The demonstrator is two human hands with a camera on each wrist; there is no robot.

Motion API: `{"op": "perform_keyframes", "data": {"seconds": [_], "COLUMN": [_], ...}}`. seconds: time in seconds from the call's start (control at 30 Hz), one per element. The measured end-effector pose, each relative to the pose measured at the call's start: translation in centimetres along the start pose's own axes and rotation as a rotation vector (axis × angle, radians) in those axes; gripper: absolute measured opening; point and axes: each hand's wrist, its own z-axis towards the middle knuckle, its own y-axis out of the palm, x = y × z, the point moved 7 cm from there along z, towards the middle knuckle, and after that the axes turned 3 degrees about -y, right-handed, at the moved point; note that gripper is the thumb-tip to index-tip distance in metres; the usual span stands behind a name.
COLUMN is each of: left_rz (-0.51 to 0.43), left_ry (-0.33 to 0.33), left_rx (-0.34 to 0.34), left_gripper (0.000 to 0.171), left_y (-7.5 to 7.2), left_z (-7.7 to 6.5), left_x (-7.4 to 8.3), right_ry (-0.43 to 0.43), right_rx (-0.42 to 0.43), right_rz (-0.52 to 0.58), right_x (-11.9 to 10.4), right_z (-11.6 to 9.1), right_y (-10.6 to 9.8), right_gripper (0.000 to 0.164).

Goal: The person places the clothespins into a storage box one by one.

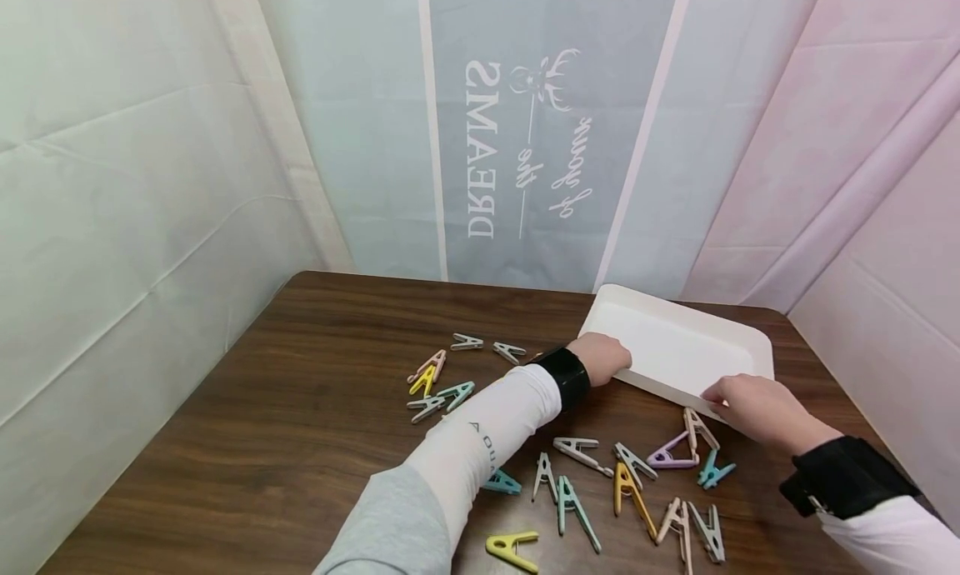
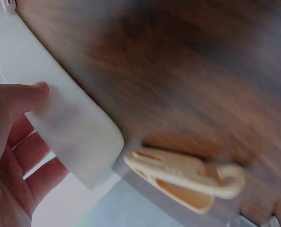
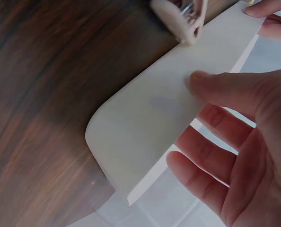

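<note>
Low path between left hand [image 1: 602, 359] and right hand [image 1: 761, 410]: blocked by white tray [image 1: 675, 342]. Clothespins [image 3: 171, 19] crowd right hand's near side. Space above tray free.

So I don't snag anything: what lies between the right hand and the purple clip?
A pale pink clip, seen in the head view between the right hand and the purple clip.

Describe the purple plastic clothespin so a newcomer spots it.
On the dark wood-grain table, find the white rectangular tray. In the head view, just below its near edge by the right hand, lies the purple plastic clothespin. Beside a pale pink clothespin and a blue clothespin, it alone is purple.
</note>
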Motion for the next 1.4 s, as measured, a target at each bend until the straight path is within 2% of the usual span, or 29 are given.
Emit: {"op": "perform_keyframes", "data": {"seconds": [0.13,0.33,0.53,0.73,1.0,1.23,1.4], "left_rz": [-0.037,-0.075,-0.094,-0.097,-0.107,-0.132,-0.14], "left_ry": [-0.02,-0.043,-0.027,-0.019,-0.025,-0.044,-0.065], "left_rx": [-0.048,-0.083,-0.102,-0.101,-0.069,-0.058,-0.075], "left_gripper": [0.024,0.026,0.028,0.028,0.028,0.026,0.03], "left_y": [0.2,0.9,1.6,1.9,2.6,2.9,2.9], "left_z": [-0.7,-1.4,-2.6,-4.5,-6.1,-7.9,-9.4], "left_x": [-1.4,-3.4,-5.1,-6.6,-8.4,-9.5,-10.0], "right_ry": [-0.03,-0.063,-0.079,-0.112,-0.114,-0.13,-0.144], "right_rx": [-0.004,-0.006,0.005,0.024,0.031,0.024,0.015], "right_rz": [0.005,0.02,0.022,0.008,-0.011,-0.011,-0.013], "right_x": [-1.0,-2.7,-4.1,-5.6,-6.7,-7.6,-8.2], "right_z": [1.2,2.9,4.2,5.6,7.6,9.3,10.2], "right_y": [-0.2,-0.3,-0.2,-0.2,-0.3,-0.1,0.1], "right_gripper": [0.018,0.019,0.018,0.018,0.022,0.021,0.019]}}
